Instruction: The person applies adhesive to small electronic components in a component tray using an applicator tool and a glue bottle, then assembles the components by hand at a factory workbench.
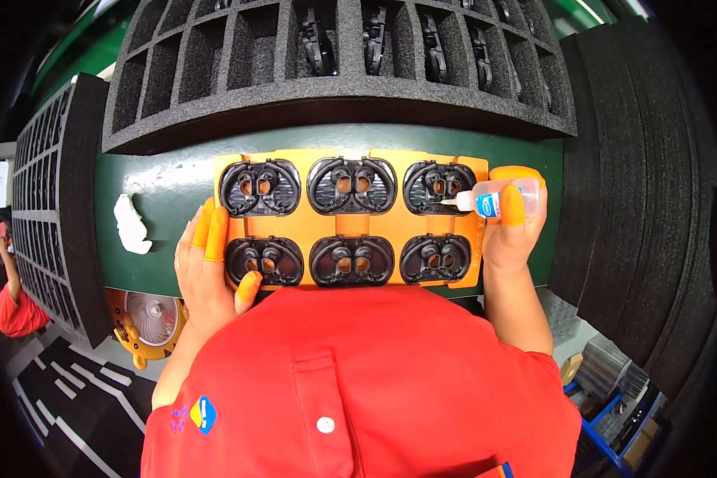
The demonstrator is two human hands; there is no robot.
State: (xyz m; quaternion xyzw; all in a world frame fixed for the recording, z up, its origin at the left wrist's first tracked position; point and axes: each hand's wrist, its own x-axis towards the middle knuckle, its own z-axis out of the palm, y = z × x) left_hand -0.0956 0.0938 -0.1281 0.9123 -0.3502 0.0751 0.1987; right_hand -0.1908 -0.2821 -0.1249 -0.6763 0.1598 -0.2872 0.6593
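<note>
An orange fixture tray [353, 225] lies on the green bench, holding several black plastic housings in two rows. Each housing has two round openings in its middle. My right hand [511, 215], with orange finger cots, grips a small translucent squeeze bottle [487, 202] with a blue label. Its thin nozzle points left, over the back-right housing [430, 190]; whether the tip touches it, I cannot tell. My left hand [213, 267], also in orange finger cots, holds the tray's left edge, close to the front-left housing [264, 261].
Behind the tray stands a grey foam box [334, 99] with compartments, some holding black parts. Another foam box [60, 207] is at the left, and black foam stacks [613, 175] rise at the right. A crumpled white wipe [131, 225] and a small fan [153, 319] lie left. Another person [17, 307] is far left.
</note>
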